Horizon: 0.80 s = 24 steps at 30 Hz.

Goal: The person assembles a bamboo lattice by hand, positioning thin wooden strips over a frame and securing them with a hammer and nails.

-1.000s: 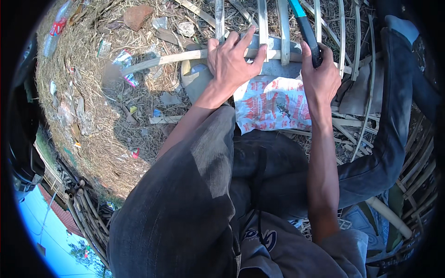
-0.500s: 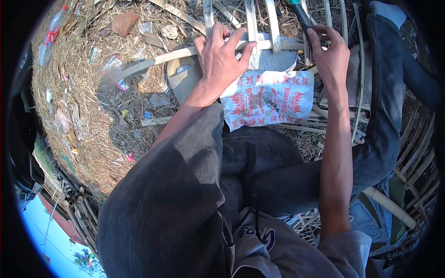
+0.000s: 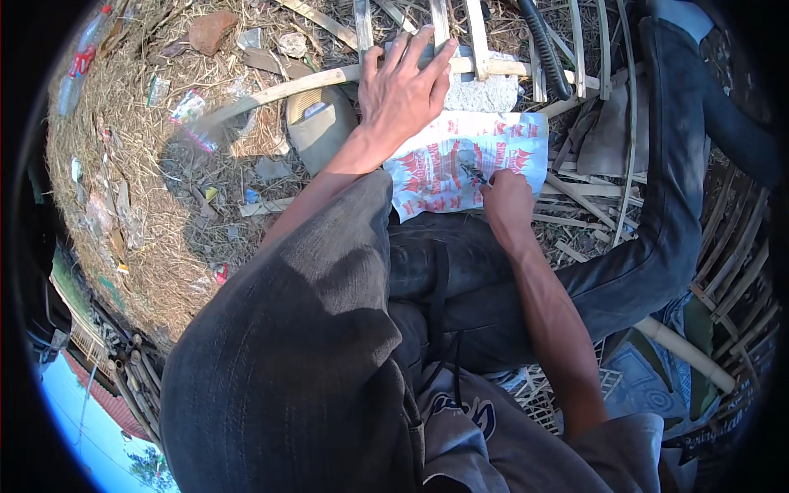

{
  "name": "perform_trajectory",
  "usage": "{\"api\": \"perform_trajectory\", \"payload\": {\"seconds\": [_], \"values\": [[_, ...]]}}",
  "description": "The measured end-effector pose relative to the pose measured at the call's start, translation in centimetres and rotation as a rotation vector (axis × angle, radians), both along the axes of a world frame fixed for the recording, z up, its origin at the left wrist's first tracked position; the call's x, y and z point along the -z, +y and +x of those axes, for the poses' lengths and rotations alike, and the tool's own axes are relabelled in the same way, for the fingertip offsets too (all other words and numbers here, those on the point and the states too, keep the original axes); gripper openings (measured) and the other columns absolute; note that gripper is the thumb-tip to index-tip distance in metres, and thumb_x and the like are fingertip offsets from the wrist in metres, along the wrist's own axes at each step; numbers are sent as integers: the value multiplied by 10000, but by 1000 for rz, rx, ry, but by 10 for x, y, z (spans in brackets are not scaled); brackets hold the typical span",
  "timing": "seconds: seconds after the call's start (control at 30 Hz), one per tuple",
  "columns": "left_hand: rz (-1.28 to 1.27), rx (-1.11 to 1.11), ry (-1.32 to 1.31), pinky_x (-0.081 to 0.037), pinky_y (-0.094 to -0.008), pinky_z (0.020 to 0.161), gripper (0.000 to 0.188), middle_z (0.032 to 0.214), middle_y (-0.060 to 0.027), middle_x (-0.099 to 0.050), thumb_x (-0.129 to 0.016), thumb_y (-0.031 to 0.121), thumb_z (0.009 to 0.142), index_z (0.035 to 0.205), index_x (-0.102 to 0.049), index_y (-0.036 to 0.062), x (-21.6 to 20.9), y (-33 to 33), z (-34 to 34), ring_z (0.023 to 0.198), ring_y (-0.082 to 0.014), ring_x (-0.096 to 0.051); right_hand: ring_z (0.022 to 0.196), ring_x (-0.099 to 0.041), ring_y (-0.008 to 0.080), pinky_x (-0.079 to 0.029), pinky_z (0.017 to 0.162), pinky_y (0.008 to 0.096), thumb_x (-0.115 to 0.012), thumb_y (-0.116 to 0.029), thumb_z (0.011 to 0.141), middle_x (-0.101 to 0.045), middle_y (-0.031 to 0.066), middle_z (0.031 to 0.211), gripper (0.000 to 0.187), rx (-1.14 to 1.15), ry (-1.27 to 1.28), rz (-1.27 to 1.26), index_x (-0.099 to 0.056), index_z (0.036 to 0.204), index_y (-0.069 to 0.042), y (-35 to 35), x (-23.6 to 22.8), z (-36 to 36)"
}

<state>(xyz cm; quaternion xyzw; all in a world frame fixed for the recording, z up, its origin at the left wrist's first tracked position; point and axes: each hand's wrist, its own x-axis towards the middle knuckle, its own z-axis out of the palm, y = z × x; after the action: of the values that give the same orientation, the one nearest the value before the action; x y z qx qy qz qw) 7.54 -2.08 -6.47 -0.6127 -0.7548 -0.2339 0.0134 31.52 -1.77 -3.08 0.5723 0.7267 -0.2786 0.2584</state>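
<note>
My left hand (image 3: 404,90) lies with spread fingers over a long curved bamboo strip (image 3: 308,83), where upright bamboo slats (image 3: 476,37) cross it. A grey stone slab (image 3: 485,94) is under the crossing. My right hand (image 3: 511,205) is closed in a pinch over a white plastic sheet with red print (image 3: 427,177). Small dark thin pieces (image 3: 473,172), which look like nails, lie on the sheet by its fingertips. What the fingers hold is too small to make out. A tool's black ribbed handle (image 3: 545,51) rests among the slats, beyond my right hand.
A beige sandal (image 3: 319,135) lies left of the sheet. Straw-covered ground holds a brick piece (image 3: 213,33), a plastic bottle (image 3: 80,66) and litter. Bamboo offcuts (image 3: 583,197) lie to the right, near my bent leg (image 3: 678,148). A bamboo pole (image 3: 686,355) is at lower right.
My right hand has let go of the black handle and come down to the dark pieces on the sheet. The handle now lies lower against the slats. My left hand stays on the strip.
</note>
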Motion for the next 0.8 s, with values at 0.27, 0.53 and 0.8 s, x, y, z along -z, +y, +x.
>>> {"api": "perform_trajectory", "payload": {"seconds": [0.27,0.53,0.8], "values": [[-90,20,-26,-373,-472,995,465,1530,-44,-517,-605,295,963,1411,-606,172,-8,-4,4,1358,-235,-517,876,-696,420,-540,783,523,-708,-195,898,-716,213,910,195,-39,159,53,-728,966,-13,-3,16,-17],[-101,31,-39,-382,-451,979,486,1533,-67,-515,-601,278,963,1428,-581,137,-7,-1,6,1349,-234,-531,899,-683,366,-559,756,491,-697,-199,889,-687,155,941,170,-198,358,148,-709,945,-39,-4,29,-22],[-128,28,-29,-368,-440,1001,504,1538,-67,-509,-591,282,962,1443,-566,136,-10,-2,4,1334,-240,-540,969,-664,338,-562,760,481,-685,-184,881,-684,153,993,157,-209,352,165,-708,928,-36,-1,28,-29]]}}
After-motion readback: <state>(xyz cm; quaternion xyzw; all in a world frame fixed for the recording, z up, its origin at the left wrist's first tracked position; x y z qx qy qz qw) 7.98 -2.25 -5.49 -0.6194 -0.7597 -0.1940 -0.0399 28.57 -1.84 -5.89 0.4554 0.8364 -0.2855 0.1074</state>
